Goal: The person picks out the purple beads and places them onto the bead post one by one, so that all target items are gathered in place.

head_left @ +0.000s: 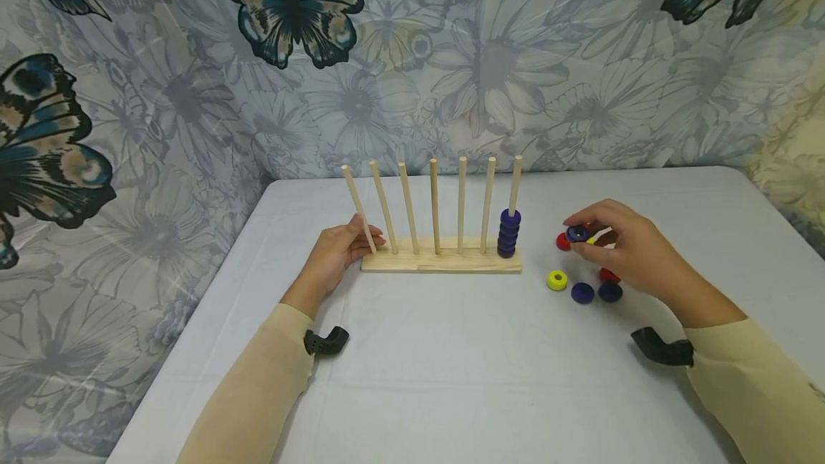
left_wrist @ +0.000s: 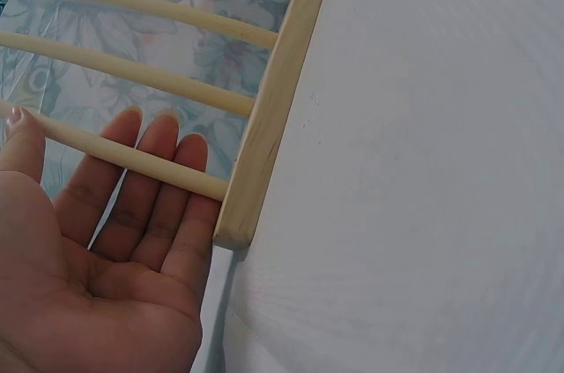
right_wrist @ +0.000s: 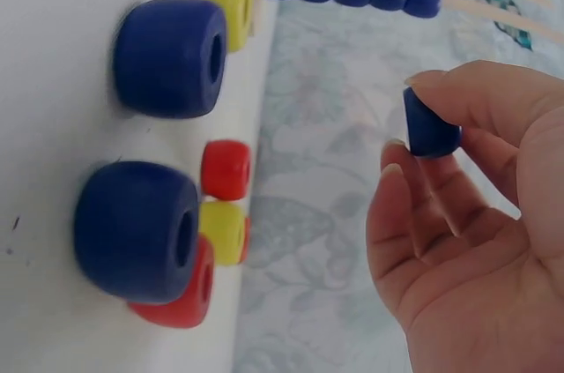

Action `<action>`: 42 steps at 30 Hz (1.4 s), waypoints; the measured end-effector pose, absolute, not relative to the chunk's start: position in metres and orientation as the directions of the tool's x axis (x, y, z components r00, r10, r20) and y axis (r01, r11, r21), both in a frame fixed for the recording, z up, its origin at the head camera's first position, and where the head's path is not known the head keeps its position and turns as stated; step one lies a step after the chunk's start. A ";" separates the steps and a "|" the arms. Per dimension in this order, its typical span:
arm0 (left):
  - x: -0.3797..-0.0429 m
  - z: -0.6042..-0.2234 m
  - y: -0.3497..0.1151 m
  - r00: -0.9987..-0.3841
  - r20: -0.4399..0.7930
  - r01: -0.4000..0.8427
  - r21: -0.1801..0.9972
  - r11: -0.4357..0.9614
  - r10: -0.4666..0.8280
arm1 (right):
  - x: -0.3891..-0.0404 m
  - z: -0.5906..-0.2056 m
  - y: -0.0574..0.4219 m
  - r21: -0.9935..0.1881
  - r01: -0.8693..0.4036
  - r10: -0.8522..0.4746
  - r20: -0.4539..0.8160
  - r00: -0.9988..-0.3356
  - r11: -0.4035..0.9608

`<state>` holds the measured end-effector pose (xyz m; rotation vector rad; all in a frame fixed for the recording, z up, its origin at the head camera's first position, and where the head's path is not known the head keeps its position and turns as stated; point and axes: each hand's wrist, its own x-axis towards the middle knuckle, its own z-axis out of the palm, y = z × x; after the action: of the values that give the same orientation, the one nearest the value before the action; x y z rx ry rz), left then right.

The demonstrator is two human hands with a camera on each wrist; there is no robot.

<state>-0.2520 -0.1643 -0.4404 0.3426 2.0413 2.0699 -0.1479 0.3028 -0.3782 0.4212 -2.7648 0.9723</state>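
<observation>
A wooden peg rack (head_left: 441, 263) with a row of upright pegs stands near the table's back edge. Several dark blue beads (head_left: 508, 235) are stacked on its rightmost peg. At the rack's left end my left hand (head_left: 330, 258) holds the leftmost peg (left_wrist: 132, 160), thumb on one side and fingers behind it. My right hand (head_left: 628, 248), raised over the loose beads to the right, pinches a blue bead (right_wrist: 430, 126) between thumb and fingertips. Below it lie two blue beads (head_left: 583, 293), a yellow bead (head_left: 557, 280) and red beads (head_left: 563, 241). Another yellow bead (right_wrist: 222, 232) is partly hidden.
White cloth covers the table (head_left: 451, 378). Behind it hangs a floral curtain (head_left: 361, 106) with butterflies, close to the rack's back. A black wrist mount (head_left: 327, 341) sticks out from the left sleeve and another mount (head_left: 664, 348) from the right.
</observation>
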 end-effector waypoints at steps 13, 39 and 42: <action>-0.254 -0.442 -0.165 -0.950 0.025 0.017 0.999 -0.027 0.310 | -0.140 -0.362 0.293 -0.566 -0.425 -0.259 0.352 -0.899 0.707; -0.255 -0.445 -0.165 -0.948 0.043 0.031 0.999 -0.042 0.317 | -0.146 -0.322 0.256 -0.528 -0.544 -0.271 0.508 -0.818 0.651; -0.255 -0.445 -0.165 -0.948 0.043 0.031 0.999 -0.044 0.317 | -0.148 -0.316 0.250 -0.526 -0.547 -0.266 0.516 -0.814 0.651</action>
<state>-0.2551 -0.1649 -0.4447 0.3756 2.0218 2.1019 -0.1481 0.2502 -0.3160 0.6409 -2.4758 0.9748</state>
